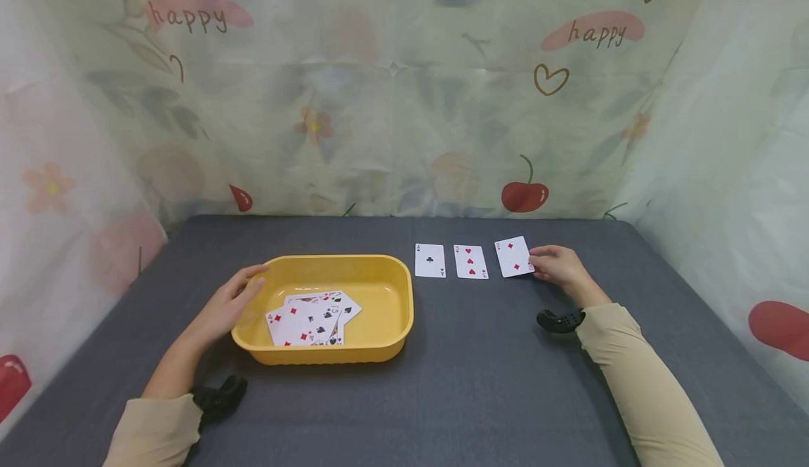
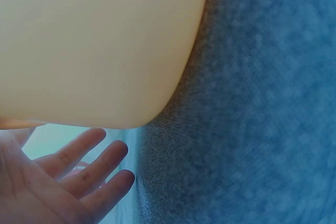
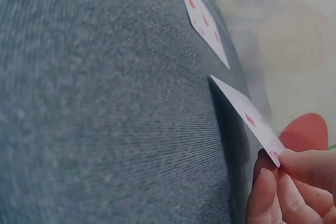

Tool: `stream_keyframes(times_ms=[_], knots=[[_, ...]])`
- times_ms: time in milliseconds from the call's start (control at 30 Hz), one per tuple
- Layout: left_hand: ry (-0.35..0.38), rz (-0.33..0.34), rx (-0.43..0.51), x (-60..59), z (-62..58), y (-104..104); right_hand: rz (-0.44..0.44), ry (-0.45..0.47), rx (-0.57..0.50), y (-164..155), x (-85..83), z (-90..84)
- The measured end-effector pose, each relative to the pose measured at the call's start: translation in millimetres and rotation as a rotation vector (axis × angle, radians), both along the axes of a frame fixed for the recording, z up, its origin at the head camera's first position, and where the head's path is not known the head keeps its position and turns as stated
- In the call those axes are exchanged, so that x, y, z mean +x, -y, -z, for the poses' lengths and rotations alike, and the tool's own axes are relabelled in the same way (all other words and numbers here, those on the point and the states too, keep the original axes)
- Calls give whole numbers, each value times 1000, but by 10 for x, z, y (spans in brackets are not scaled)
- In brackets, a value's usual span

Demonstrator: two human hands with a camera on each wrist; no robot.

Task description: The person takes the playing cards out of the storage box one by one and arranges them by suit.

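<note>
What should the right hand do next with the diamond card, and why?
Probably lower the diamond card flat and let go: the right hand pinches its corner above the dark cloth, while the heart card and club card lie flat beside it.

Diamond card [image 1: 512,257] I pinch: white, red pips. Club card [image 1: 430,261]: white, black pips. Heart card [image 1: 470,262]: white, red pips. Tub [image 1: 322,357]: plain yellow. Tabletop [image 1: 480,383]: dark blue-grey. My sleeves [image 1: 651,390]: plain beige; wrist mounts [image 1: 559,322] black. Backdrop [image 1: 392,116]: pale, red cherries [image 1: 524,197], orange flowers [image 1: 314,127], brown heart outlines [image 1: 538,85].
</note>
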State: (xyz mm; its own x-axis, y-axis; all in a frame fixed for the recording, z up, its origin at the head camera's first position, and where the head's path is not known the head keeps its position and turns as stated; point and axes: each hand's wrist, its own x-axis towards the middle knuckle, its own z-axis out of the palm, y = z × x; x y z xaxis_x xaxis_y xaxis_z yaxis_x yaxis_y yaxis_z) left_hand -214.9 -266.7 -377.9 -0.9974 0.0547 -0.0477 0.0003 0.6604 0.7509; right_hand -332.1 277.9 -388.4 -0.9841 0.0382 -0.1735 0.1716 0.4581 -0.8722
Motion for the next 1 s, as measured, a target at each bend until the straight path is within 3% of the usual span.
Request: stream_keyframes(times_ms=[267,700,1000], knots=[[1,-6,1,-2,1,-4,-21,11,8,21,6,8],[-4,-12,4,-4,4,-3,-42,-13,145,101,22,-9],[0,-8,9,-1,12,-1,-41,-52,175,88,14,-14]])
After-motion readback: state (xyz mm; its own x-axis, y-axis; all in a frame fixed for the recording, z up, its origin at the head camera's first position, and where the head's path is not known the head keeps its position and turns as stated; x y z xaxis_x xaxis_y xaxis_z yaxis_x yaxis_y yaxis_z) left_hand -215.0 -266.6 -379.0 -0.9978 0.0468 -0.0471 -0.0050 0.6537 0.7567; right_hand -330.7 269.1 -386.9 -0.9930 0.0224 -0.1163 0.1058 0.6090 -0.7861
